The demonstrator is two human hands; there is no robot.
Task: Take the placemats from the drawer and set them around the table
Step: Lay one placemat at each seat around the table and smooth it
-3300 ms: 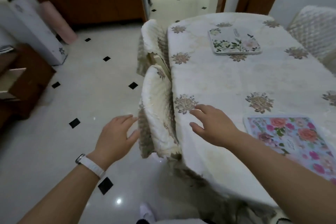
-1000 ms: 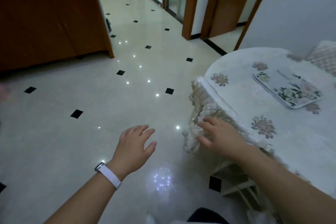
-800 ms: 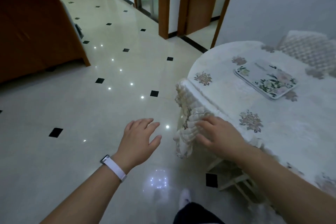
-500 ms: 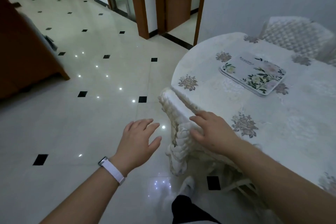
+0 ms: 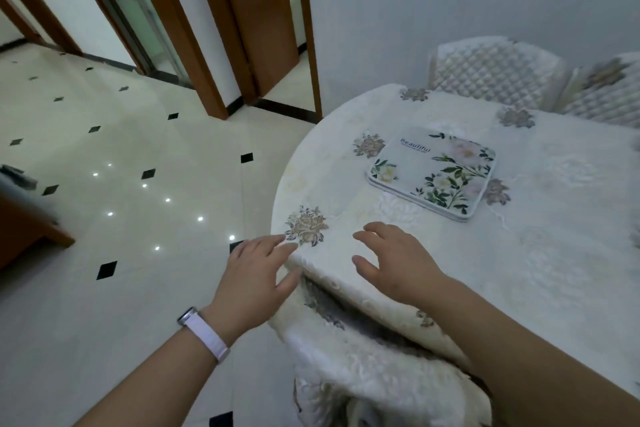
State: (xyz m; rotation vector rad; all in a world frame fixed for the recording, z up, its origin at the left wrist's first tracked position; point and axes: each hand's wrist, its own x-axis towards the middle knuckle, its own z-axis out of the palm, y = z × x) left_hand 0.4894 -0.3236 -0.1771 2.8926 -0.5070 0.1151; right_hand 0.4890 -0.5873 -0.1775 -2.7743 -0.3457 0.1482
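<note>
Since we rounded the counter point(image 5: 554, 253): left hand point(image 5: 254, 274), right hand point(image 5: 398, 262) open, empty at its edge; floral placemats point(image 5: 433, 177) near, likely next pickup.

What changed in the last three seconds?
The person walked round the table: the green-leaf placemat is nearer, the pink-flowered one out of view. The right hand moved off the chair back to over the table; the left hand reached its edge. Both stay open, empty.
</note>
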